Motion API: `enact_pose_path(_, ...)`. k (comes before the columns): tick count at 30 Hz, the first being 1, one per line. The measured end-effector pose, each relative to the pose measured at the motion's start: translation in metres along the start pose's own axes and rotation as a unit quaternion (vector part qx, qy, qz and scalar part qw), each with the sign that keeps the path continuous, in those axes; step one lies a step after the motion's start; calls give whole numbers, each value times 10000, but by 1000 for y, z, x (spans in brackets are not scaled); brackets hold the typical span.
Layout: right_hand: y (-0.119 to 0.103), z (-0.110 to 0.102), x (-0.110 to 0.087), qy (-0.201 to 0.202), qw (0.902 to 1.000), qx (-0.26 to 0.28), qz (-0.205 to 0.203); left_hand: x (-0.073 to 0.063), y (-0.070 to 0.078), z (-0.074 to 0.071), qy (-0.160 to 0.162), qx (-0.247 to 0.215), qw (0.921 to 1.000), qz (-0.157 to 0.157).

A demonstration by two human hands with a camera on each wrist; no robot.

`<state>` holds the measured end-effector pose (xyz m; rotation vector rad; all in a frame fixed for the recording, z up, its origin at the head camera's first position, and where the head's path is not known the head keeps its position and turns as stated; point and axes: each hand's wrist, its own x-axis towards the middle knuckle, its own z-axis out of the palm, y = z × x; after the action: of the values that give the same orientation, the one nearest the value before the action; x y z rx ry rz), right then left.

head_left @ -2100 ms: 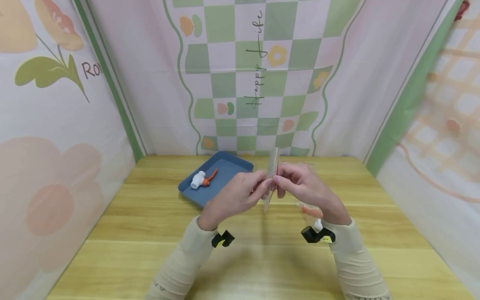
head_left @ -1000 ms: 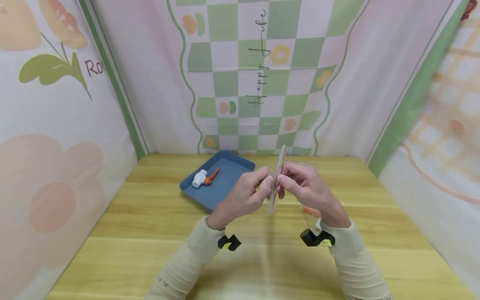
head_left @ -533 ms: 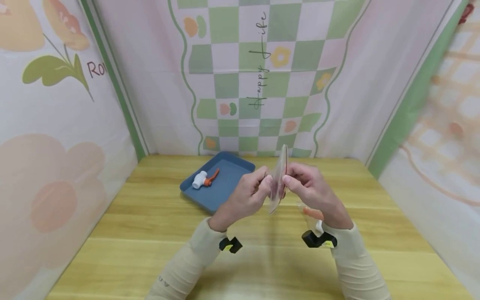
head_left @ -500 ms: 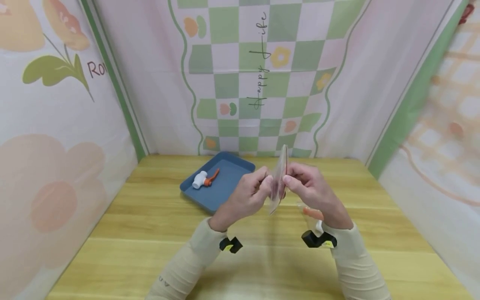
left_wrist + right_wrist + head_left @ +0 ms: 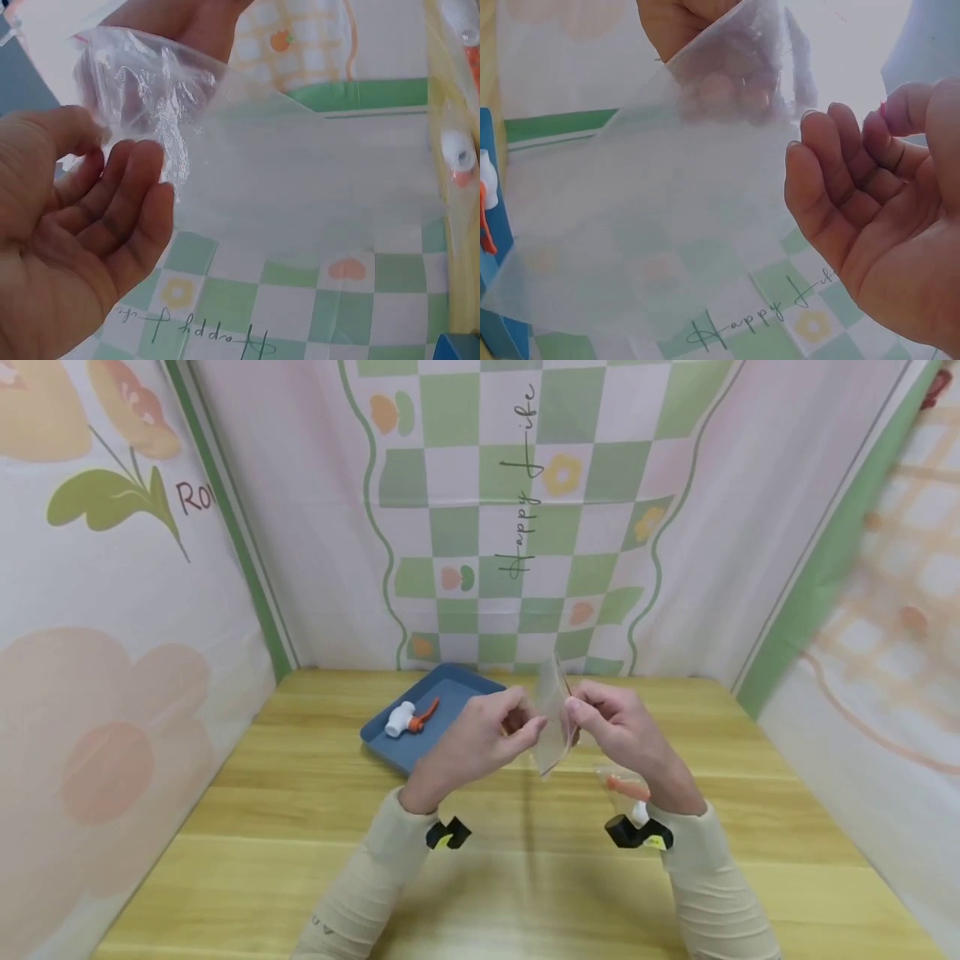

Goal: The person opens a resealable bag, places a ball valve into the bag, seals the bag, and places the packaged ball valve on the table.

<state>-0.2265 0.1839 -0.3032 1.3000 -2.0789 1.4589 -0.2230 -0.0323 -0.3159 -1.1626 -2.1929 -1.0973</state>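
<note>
A clear zip bag (image 5: 552, 727) with a red line along its mouth is held upright between my two hands above the table. My right hand (image 5: 622, 727) pinches its red-lined edge between thumb and index finger. On the other side, my left hand (image 5: 483, 735) has thumb and index finger brought together at the bag's opposite lip, the other fingers loosely curled. Through the film in the right wrist view, the left fingertips (image 5: 727, 97) show blurred. In the left wrist view the bag (image 5: 292, 172) spreads out flat, with no item visible inside.
A blue tray (image 5: 386, 753) at the back left holds a white valve (image 5: 400, 718) with an orange lever. Under my right wrist lies another clear bag with an orange piece (image 5: 628, 787) and a white piece (image 5: 640, 813). Printed curtains stand behind the wooden table (image 5: 480, 893).
The bag has turned from nearly edge-on to show more of its face. My left hand has shifted slightly left and its fingers have loosened, while the right hand stays almost in place.
</note>
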Motion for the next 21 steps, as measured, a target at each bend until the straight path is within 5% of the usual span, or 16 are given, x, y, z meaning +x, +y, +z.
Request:
enact_pose_path(5, 0, -1, 0, -17, 9996, -141, 230, 0, -2, 0, 214, 257, 9991, -278)
enact_pose_path(9, 1, -3, -1, -43, 9985, -267, 475, 1, -4, 1, 218, 595, 9979, -162)
enact_pose_path(15, 1, -6, -1, -138, 9972, -337, 647, 0, -3, 0, -132, 1316, 9912, -67)
enact_pose_path(21, 2, -9, -2, -196, 9974, -350, 607, 0, -5, -1, -92, 1269, 9917, -168)
